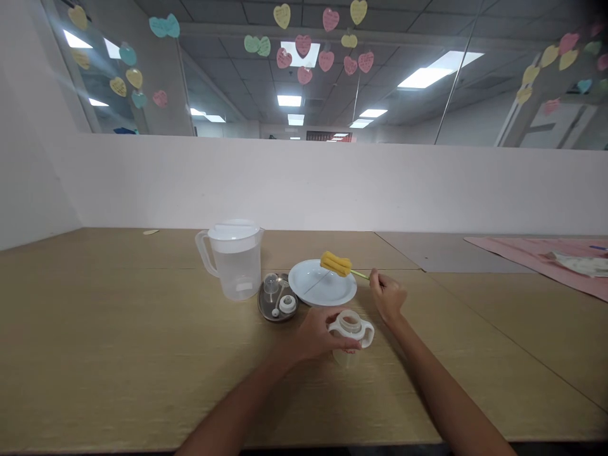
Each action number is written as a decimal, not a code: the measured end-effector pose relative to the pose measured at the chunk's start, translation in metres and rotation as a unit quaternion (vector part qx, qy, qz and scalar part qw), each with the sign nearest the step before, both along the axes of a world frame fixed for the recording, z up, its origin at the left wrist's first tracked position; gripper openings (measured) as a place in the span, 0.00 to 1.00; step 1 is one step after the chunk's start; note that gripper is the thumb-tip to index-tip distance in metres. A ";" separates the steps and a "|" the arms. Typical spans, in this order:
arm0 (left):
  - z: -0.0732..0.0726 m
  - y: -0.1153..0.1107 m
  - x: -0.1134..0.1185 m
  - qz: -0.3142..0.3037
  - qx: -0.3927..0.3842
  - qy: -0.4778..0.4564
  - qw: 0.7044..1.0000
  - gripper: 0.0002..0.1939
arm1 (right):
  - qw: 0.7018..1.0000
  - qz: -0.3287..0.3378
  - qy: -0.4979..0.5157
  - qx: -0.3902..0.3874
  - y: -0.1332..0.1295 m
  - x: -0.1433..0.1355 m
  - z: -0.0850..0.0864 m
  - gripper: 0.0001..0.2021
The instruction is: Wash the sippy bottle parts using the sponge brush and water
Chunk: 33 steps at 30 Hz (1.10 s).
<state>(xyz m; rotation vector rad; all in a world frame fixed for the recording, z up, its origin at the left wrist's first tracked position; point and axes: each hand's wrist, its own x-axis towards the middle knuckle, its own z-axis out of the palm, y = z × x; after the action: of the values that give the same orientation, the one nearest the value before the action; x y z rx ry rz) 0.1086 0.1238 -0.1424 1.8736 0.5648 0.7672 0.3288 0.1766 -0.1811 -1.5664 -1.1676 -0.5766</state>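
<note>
My left hand (323,332) is closed around a baby bottle (350,324) with a white two-handled ring; its mouth is uncovered and faces up. In my right hand (387,294) is the thin green handle of a bottle brush (336,263) with a yellow sponge head. The sponge head is above the white plate (308,292), pointing left, apart from the bottle. Left of the plate, a small round metal tray (266,311) holds a clear cap (271,284), a white collar piece (287,304) and a straw with a weighted end (276,311).
A clear lidded pitcher (236,269) stands behind the tray on the left. A pink cloth (522,253) with a pale item on it lies at the far right of the table (142,354). A white wall with a window rises behind.
</note>
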 end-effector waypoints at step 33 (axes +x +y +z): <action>0.000 0.069 -0.055 0.364 0.519 0.106 0.766 0.22 | 0.975 0.055 -0.185 0.113 0.001 0.004 0.000 0.22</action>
<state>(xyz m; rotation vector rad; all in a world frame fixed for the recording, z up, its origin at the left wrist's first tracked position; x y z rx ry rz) 0.0538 0.1930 -0.1420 2.8061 1.2214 1.6240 0.3324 0.1776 -0.1816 -1.2238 -1.4013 -0.9214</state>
